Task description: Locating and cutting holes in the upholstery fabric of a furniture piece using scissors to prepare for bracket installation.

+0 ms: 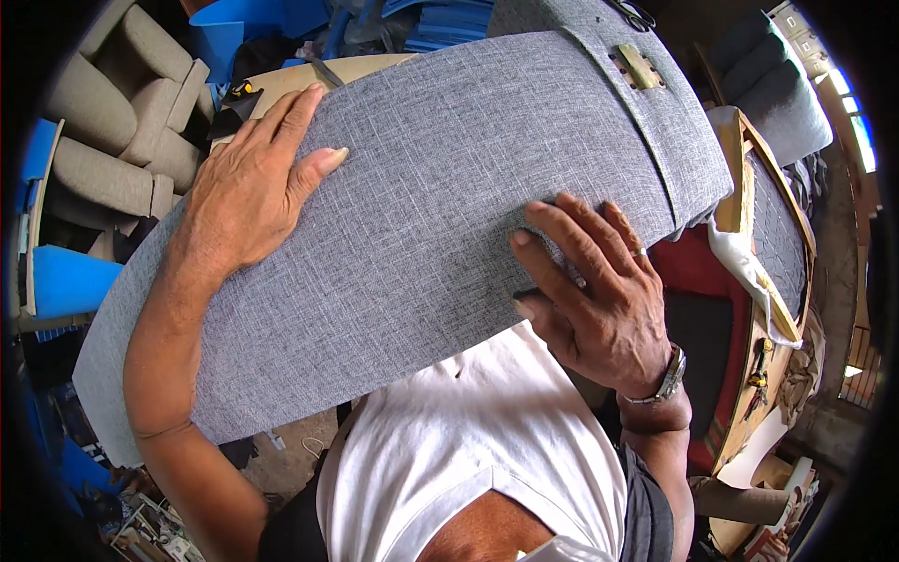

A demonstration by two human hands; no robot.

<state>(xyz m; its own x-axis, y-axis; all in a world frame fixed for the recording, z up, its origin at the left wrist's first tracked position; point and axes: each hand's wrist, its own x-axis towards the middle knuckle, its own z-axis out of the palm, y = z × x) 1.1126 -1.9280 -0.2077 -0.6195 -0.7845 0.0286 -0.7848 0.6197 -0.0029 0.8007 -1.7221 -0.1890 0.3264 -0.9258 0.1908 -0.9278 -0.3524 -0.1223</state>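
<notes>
A long sheet of grey woven upholstery fabric (412,187) stretches in front of me from lower left to upper right, over a wooden board or table whose edge shows at the back. My left hand (248,178) lies flat on its far left part, fingers together and thumb apart. My right hand (599,286) rests on the near edge at the right, fingers spread and holding nothing; a watch is on that wrist. At the upper right, a dark fold line crosses the fabric. Beyond it lies a small yellowish block (639,67), and scissors (634,13) lie farther back.
A beige sofa (131,103) stands at the left, with blue plastic pieces (75,281) near it. A yellow and black tool (245,89) lies beyond my left hand. At the right are a wooden seat frame (787,225), a grey cushion (782,112) and a red piece with a black panel (698,328).
</notes>
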